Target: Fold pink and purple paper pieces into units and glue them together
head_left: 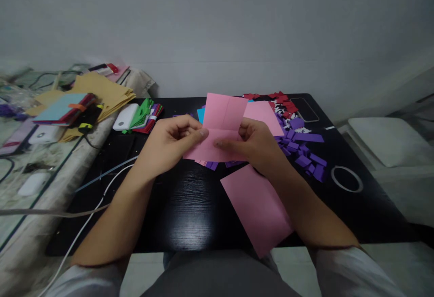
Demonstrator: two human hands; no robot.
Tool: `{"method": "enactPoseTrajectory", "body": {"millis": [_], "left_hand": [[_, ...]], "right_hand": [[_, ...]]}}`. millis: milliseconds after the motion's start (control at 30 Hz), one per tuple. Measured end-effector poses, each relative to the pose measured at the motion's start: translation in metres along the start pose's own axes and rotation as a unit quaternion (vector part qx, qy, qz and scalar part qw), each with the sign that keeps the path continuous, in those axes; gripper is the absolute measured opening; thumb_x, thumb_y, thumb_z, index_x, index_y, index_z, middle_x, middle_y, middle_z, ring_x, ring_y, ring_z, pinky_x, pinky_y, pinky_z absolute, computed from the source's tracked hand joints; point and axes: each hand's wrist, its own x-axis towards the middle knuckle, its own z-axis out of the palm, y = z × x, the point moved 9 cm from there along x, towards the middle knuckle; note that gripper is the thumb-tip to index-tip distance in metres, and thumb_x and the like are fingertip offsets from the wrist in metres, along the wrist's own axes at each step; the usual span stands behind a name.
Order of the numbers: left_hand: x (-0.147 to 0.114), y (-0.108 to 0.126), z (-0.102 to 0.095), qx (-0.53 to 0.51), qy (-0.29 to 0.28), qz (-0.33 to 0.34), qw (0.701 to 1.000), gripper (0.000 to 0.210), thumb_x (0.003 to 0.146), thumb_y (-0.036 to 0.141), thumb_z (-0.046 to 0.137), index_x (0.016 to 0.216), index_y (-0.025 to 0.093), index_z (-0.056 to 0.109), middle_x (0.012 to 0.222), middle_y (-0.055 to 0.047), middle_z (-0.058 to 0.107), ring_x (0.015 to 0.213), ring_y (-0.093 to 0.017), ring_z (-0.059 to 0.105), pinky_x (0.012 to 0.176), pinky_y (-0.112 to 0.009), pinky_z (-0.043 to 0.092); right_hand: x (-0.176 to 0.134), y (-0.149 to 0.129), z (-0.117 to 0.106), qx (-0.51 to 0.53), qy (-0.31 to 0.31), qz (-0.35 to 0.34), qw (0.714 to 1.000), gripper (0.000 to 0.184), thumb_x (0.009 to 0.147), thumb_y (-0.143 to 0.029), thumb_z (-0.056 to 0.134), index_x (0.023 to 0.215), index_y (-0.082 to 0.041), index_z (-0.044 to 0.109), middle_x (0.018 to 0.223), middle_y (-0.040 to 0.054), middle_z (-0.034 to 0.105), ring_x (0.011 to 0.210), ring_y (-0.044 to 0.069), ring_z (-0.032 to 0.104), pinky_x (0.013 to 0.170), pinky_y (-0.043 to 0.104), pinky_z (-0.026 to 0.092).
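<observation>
A creased pink sheet of paper [224, 116] is held up above the black table, its fold lines crossing near the middle. My left hand [176, 141] pinches its left side, thumb in front and fingers curled behind. On the lower right, my right hand [252, 141] grips the same sheet, thumb across the front and fingers partly hidden behind. Under my right forearm lies another pink sheet [256, 206], overhanging the table's near edge. Behind my right hand is a further pink sheet [262, 115], with a bit of blue paper [200, 115] showing left of the held one.
Purple folded paper pieces [305, 152] and red and white ones [285, 105] are heaped on the right of the table [183, 215]. A ring [346, 179] lies nearby. At left are bundled paper strips [145, 118], a white cable [98, 206] and yellow envelopes [101, 91].
</observation>
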Motion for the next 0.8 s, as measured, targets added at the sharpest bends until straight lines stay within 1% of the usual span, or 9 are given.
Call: {"method": "enactPoseTrajectory", "body": {"millis": [200, 300, 367, 400, 467, 500, 567, 667, 800], "left_hand": [[-0.001, 0.001, -0.001, 0.006, -0.004, 0.010, 1.000, 0.015, 0.089, 0.028, 0.077, 0.078, 0.018, 0.073, 0.063, 0.003, 0.060, 0.053, -0.008, 0.048, 0.049, -0.021, 0.034], [-0.003, 0.004, -0.001, 0.002, -0.010, 0.037, 0.999, 0.009, 0.090, 0.026, 0.078, 0.084, 0.020, 0.076, 0.070, 0.002, 0.067, 0.058, -0.009, 0.056, 0.053, -0.022, 0.042], [-0.004, 0.011, -0.001, 0.011, -0.010, 0.082, 0.997, 0.006, 0.088, 0.025, 0.081, 0.092, 0.022, 0.078, 0.081, -0.001, 0.074, 0.068, -0.012, 0.065, 0.061, -0.024, 0.051], [-0.006, 0.016, -0.001, 0.025, -0.007, 0.112, 0.993, 0.009, 0.088, 0.023, 0.082, 0.096, 0.023, 0.079, 0.087, -0.002, 0.077, 0.074, -0.014, 0.068, 0.066, -0.026, 0.054], [-0.011, 0.029, -0.003, 0.062, 0.011, 0.183, 0.981, 0.012, 0.088, 0.020, 0.081, 0.099, 0.025, 0.081, 0.092, -0.002, 0.080, 0.081, -0.016, 0.072, 0.071, -0.029, 0.056], [-0.014, 0.035, -0.004, 0.080, 0.022, 0.216, 0.973, 0.013, 0.089, 0.018, 0.080, 0.100, 0.026, 0.081, 0.092, -0.002, 0.080, 0.082, -0.016, 0.072, 0.073, -0.030, 0.056], [-0.020, 0.045, -0.007, 0.103, 0.041, 0.267, 0.957, 0.017, 0.091, 0.015, 0.078, 0.101, 0.029, 0.082, 0.093, -0.001, 0.081, 0.086, -0.017, 0.073, 0.077, -0.032, 0.057], [-0.023, 0.049, -0.008, 0.124, 0.051, 0.269, 0.954, 0.014, 0.092, 0.018, 0.077, 0.099, 0.030, 0.082, 0.094, -0.002, 0.082, 0.089, -0.020, 0.075, 0.083, -0.037, 0.060], [-0.023, 0.049, -0.005, 0.111, 0.042, 0.252, 0.960, 0.010, 0.091, 0.022, 0.078, 0.095, 0.030, 0.082, 0.094, -0.003, 0.082, 0.089, -0.022, 0.076, 0.081, -0.038, 0.061]], "right_hand": [[0.001, 0.000, 0.001, -0.005, -0.014, -0.005, 1.000, 0.052, 0.064, -0.037, 0.101, 0.109, -0.019, 0.081, 0.106, 0.0073, 0.084, 0.096, 0.027, 0.080, 0.084, 0.041, 0.068], [0.000, -0.009, -0.002, -0.054, 0.003, -0.073, 0.996, 0.045, 0.071, -0.036, 0.098, 0.109, -0.021, 0.081, 0.108, 0.0059, 0.083, 0.098, 0.025, 0.078, 0.087, 0.040, 0.066], [-0.005, -0.023, -0.003, -0.107, 0.026, -0.151, 0.982, 0.032, 0.076, -0.033, 0.094, 0.104, -0.022, 0.081, 0.103, 0.0033, 0.082, 0.095, 0.022, 0.077, 0.085, 0.036, 0.064], [-0.009, -0.030, -0.002, -0.135, 0.036, -0.188, 0.972, 0.024, 0.080, -0.030, 0.091, 0.101, -0.022, 0.081, 0.098, 0.0019, 0.082, 0.091, 0.020, 0.076, 0.082, 0.033, 0.063], [-0.019, -0.043, 0.000, -0.182, 0.049, -0.245, 0.951, 0.010, 0.085, -0.024, 0.085, 0.095, -0.023, 0.081, 0.091, -0.0001, 0.081, 0.084, 0.017, 0.075, 0.074, 0.030, 0.060], [-0.023, -0.048, 0.001, -0.201, 0.053, -0.261, 0.943, 0.007, 0.087, -0.022, 0.082, 0.093, -0.024, 0.081, 0.089, -0.0006, 0.081, 0.082, 0.017, 0.074, 0.072, 0.029, 0.059], [-0.030, -0.055, 0.003, -0.230, 0.063, -0.274, 0.932, 0.011, 0.088, -0.017, 0.079, 0.093, -0.027, 0.082, 0.091, -0.0009, 0.082, 0.083, 0.018, 0.075, 0.070, 0.028, 0.059], [-0.034, -0.058, 0.003, -0.254, 0.072, -0.277, 0.924, 0.013, 0.088, -0.019, 0.079, 0.094, -0.030, 0.083, 0.094, -0.0007, 0.083, 0.088, 0.021, 0.077, 0.072, 0.032, 0.062], [-0.037, -0.061, 0.007, -0.240, 0.054, -0.299, 0.922, 0.015, 0.088, -0.018, 0.079, 0.095, -0.030, 0.083, 0.096, -0.0004, 0.084, 0.090, 0.021, 0.079, 0.079, 0.034, 0.064]]}}
